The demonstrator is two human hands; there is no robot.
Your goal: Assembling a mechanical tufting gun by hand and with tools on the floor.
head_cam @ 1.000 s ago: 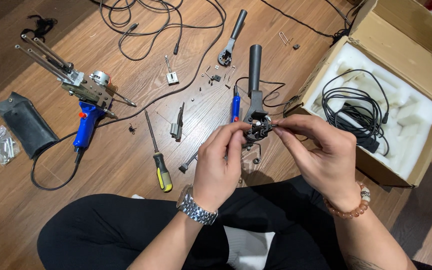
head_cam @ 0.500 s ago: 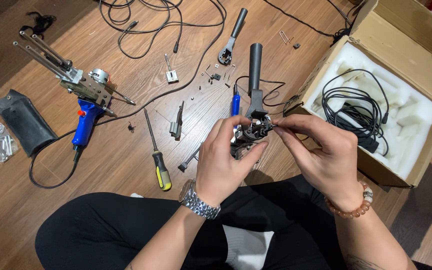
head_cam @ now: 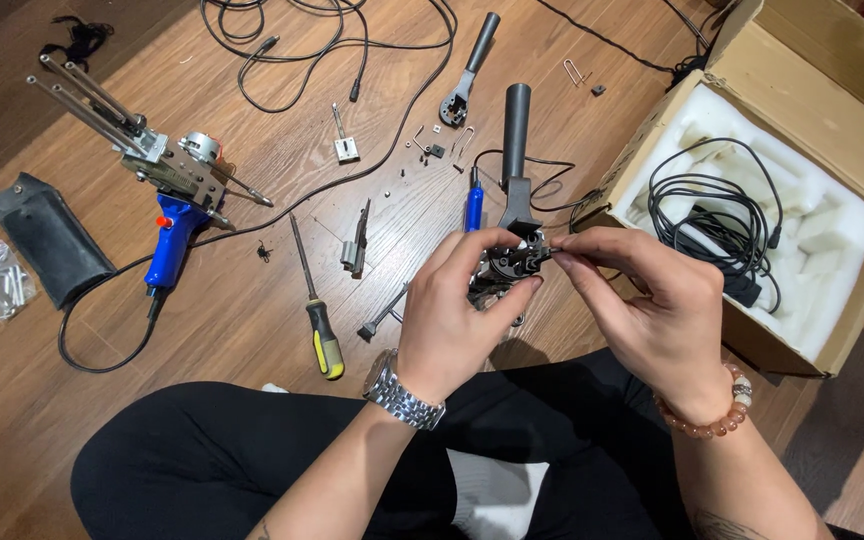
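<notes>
Since a moment ago, I've kept the small black metal mechanism [head_cam: 512, 262] raised over my lap; left hand [head_cam: 457, 320] clamps it, right hand [head_cam: 652, 300] fingertips pinch its edge. Seating that piece needs fine alignment next.

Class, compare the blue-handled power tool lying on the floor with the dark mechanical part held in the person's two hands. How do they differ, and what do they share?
The blue-handled tool lies untouched on the wooden floor, far left; the dark part is held up between the left hand and right hand. The tool has a bright blue grip and long silver rods; the part is dark all over. The tool looks assembled and larger; the part is compact and half hidden by fingers. Both have visible metal mechanisms.
</notes>
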